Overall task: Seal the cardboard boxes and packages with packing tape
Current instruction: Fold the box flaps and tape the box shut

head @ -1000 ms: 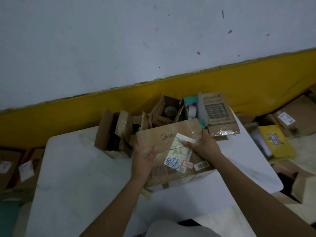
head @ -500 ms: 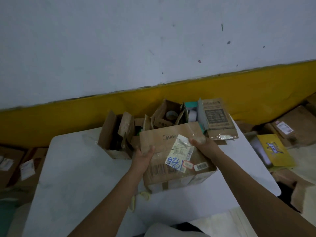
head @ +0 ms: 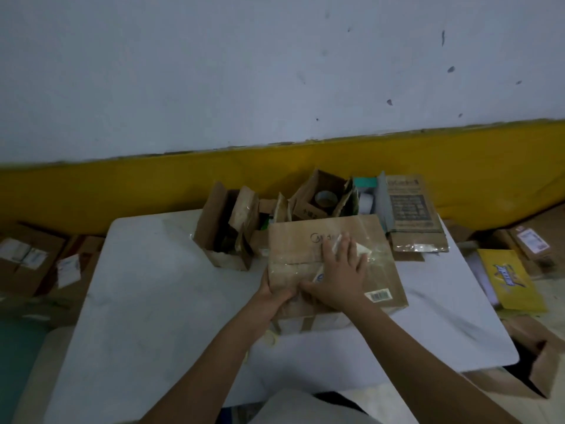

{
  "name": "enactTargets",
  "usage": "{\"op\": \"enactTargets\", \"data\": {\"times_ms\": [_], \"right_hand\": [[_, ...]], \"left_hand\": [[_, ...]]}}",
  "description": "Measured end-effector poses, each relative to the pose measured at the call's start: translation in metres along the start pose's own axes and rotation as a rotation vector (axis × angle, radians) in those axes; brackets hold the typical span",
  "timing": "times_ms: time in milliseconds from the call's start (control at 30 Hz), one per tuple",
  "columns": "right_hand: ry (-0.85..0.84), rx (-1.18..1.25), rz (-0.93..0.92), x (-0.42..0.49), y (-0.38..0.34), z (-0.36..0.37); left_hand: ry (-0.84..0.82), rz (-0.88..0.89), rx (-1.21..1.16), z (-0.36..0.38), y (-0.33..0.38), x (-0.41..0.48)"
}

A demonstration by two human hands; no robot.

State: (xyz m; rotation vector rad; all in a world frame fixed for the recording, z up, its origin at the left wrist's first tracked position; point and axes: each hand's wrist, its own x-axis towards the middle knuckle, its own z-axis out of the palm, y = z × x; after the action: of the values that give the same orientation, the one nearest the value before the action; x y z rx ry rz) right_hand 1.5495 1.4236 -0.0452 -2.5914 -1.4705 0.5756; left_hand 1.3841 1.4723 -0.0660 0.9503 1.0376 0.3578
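On the white table [head: 153,301], the left hand [head: 272,296] grips the near left edge of the taped cardboard box [head: 382,267], the right hand [head: 339,276] lies flat on its top, fingers spread over a white label [head: 363,248], and beyond, a tape roll [head: 326,198] sits inside an open carton [head: 305,209].

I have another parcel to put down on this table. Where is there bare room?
The table is bare on its left, between its left edge and the box that the left hand grips and the right hand presses, and right of that box. Its far edge is crowded with open cartons.
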Motion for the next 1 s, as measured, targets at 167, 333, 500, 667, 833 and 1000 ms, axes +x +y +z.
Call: {"op": "enactTargets", "data": {"times_ms": [167,333,500,667,833,1000], "right_hand": [[-0.013,-0.008,0.008,0.0,-0.006,0.002],[-0.068,-0.069,-0.091,-0.009,0.013,-0.002],[0.068,-0.03,-0.067,-0.012,0.005,0.002],[0.248,0.131,0.003,-0.025,-0.029,0.003],[0.314,0.316,-0.594,-0.05,-0.12,0.031],[-0.267,0.199,-0.826,-0.077,-0.166,0.121]], "left_hand": [[-0.047,0.025,0.056,-0.005,-0.005,-0.004],[-0.059,0.034,0.119,-0.006,-0.004,-0.006],[-0.023,0.064,0.135,-0.008,-0.008,0.001],[-0.095,0.092,0.199,-0.02,-0.012,-0.006],[0.498,0.184,0.091,-0.084,-0.047,-0.043],[1.078,-0.204,0.203,-0.167,-0.15,-0.104]]}}
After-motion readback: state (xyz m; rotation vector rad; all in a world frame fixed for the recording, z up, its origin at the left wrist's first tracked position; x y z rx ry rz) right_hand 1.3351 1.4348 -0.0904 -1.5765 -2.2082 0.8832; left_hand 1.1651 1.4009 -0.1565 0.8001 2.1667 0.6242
